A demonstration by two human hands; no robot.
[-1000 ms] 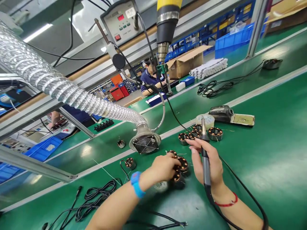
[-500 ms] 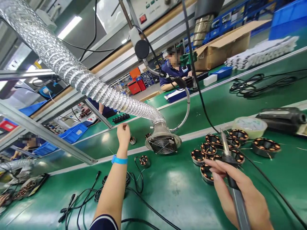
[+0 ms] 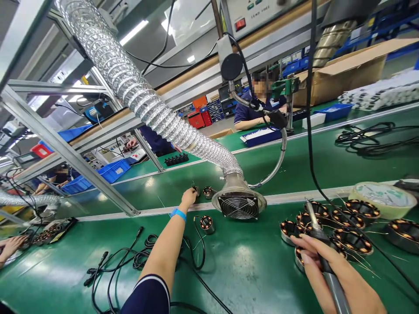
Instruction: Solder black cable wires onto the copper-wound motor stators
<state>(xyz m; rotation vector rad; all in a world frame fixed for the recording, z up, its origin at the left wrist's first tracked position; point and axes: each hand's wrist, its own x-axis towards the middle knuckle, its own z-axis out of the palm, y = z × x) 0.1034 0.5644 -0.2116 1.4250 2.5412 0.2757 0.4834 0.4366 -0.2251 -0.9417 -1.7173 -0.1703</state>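
Observation:
My left hand [image 3: 188, 198] reaches past the metal strip, its fingers closed at the side of a small wound motor stator [image 3: 195, 190]; the fingertips are partly hidden. Just right of it stands a second stator [image 3: 208, 192]. On the near side of the strip, another stator [image 3: 207, 224] with a black cable sits on the green bench. My right hand [image 3: 340, 270] is wrapped round a soldering iron [image 3: 334, 285], its metal tip pointing up and away. Behind and beneath the iron lies a group of copper-wound stators [image 3: 352, 240] with thin loose wire ends.
A fume hood [image 3: 239, 203] on a silver hose stands between my hands. Black cables [image 3: 114, 266] lie coiled left of my forearm. A tape roll [image 3: 382, 198] sits behind the stators. Co-workers [image 3: 258, 102] sit across the line. An aluminium post [image 3: 98, 174] rises at left.
My left hand has moved right and down onto the small stator on the far strip. The right hand keeps hold of the soldering iron. The camera view has shifted.

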